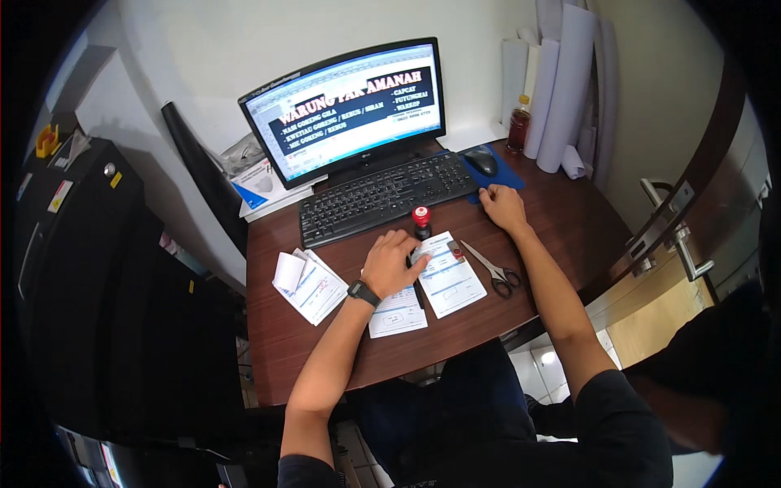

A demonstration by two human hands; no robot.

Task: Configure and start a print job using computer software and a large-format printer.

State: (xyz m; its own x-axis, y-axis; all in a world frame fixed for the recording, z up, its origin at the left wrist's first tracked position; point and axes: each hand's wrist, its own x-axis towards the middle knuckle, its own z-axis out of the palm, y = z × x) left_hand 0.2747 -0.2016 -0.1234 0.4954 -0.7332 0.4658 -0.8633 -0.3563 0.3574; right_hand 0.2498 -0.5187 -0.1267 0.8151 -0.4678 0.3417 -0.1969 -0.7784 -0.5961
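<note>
My left hand, with a black watch on its wrist, lies over the top of a printed form. Its fingers are spread and touch the papers. A black pen runs down between this form and a second one on its right. Just beyond the fingertips stands a round stamp with a red top. On the second form sits a small dark and red block. My right hand rests by the mouse pad, fingers curled; whatever they hold, if anything, is hidden.
Scissors lie right of the forms, and a paper stack lies left. Behind are a keyboard, mouse, monitor and bottle. Paper rolls lean at the back right. A door handle is at the right.
</note>
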